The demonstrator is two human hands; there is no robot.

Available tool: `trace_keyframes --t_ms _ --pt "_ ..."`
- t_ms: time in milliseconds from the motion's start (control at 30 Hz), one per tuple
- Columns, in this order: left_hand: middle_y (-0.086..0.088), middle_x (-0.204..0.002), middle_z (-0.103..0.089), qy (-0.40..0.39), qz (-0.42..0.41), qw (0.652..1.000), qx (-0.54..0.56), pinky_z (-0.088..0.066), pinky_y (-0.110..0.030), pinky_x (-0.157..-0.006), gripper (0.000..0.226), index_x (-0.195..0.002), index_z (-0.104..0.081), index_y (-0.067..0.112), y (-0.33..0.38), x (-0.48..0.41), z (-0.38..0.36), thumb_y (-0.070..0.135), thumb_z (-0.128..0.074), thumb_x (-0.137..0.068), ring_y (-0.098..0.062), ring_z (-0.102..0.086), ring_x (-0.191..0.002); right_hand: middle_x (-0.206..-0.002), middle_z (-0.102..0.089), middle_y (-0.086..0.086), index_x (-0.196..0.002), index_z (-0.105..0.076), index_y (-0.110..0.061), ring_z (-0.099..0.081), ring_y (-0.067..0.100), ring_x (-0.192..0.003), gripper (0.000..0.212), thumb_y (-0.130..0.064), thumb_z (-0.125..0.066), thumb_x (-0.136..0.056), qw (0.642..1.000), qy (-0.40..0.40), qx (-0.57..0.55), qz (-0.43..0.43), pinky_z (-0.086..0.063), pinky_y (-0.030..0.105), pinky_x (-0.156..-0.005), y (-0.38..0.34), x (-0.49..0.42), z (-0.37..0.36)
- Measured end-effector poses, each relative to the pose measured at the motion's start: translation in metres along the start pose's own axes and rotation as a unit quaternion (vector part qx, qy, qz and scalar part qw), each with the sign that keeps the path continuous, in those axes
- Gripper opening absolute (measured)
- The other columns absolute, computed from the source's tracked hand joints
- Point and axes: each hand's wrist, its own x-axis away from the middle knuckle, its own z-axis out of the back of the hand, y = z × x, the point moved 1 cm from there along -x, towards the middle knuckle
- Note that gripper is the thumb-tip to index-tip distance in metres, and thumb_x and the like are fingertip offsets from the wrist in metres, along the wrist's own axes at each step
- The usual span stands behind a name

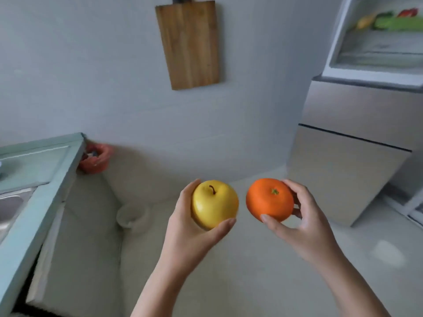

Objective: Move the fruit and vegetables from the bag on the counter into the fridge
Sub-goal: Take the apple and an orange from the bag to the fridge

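My left hand [190, 234] holds a yellow apple [214, 203], stem up, in mid-air above the floor. Right beside it, my right hand [302, 223] grips an orange [270, 199] with its green stem spot facing up. The two fruits are close together but apart. The fridge [357, 143] stands at the right; its upper compartment [375, 53] is open. On the top shelf there lie yellow, green and red produce [389, 21]. The bag is not in view.
A pale green counter [45, 184] with a steel sink [11, 209] runs along the left. A red bin [96, 157] sits on the floor behind its corner. A wooden cutting board [188, 42] hangs on the wall. A white bowl-like thing [132, 216] lies on the floor.
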Motion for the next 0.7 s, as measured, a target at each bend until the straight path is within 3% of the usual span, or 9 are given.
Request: trace_keyframes --t_ms 267,367,533,600,700 --pt "0.03 -0.108 -0.051 -0.161 -0.033 0.986 0.03 -0.037 0.002 -0.069 0.08 -0.117 -0.038 0.049 0.026 -0.049 -0.154 0.05 -0.077 -0.047 0.016 -0.048 -0.096 -0.115 -0.041 -0.033 -0.11 -0.036 -0.053 -0.044 -0.015 -0.104 0.064 -0.042 -0.071 -0.058 0.987 0.134 0.062 -0.07 -0.038 0.001 -0.076 0.065 -0.006 0.121" --pt "0.028 -0.104 -0.052 -0.208 -0.037 0.977 0.04 -0.038 0.002 -0.066 0.081 -0.119 -0.038 0.047 0.03 -0.065 -0.198 0.048 -0.077 -0.049 0.016 -0.05 -0.093 -0.114 -0.038 -0.037 -0.113 -0.034 -0.054 -0.044 -0.017 -0.103 0.066 -0.049 -0.069 -0.057 0.976 0.169 0.09 -0.102 -0.04 0.002 -0.073 0.084 -0.009 0.151" --pt "0.031 -0.112 -0.047 -0.273 -0.058 0.96 0.031 -0.041 -0.002 -0.067 0.083 -0.118 -0.034 0.052 0.03 -0.102 -0.267 0.062 -0.071 -0.044 0.015 -0.045 -0.101 -0.115 -0.037 -0.037 -0.113 -0.034 -0.055 -0.048 -0.003 -0.105 0.069 -0.06 -0.067 -0.053 0.957 0.219 0.107 -0.155 -0.042 0.01 -0.07 0.114 -0.027 0.186" --pt "0.031 -0.115 -0.045 -0.299 -0.062 0.951 0.037 -0.041 -0.002 -0.069 0.082 -0.118 -0.033 0.053 0.029 -0.124 -0.294 0.059 -0.074 -0.048 0.013 -0.045 -0.103 -0.115 -0.036 -0.037 -0.113 -0.034 -0.055 -0.05 0.003 -0.105 0.068 -0.054 -0.069 -0.055 0.95 0.237 0.115 -0.169 -0.042 0.012 -0.07 0.128 -0.043 0.199" --pt "0.03 -0.115 -0.044 -0.326 -0.077 0.941 0.047 -0.041 -0.003 -0.069 0.081 -0.119 -0.033 0.051 0.029 -0.165 -0.329 0.049 -0.079 -0.053 0.008 -0.048 -0.103 -0.119 -0.037 -0.035 -0.118 -0.035 -0.051 -0.051 0.008 -0.107 0.074 -0.062 -0.066 -0.052 0.942 0.256 0.129 -0.174 -0.043 0.014 -0.073 0.149 -0.079 0.215"
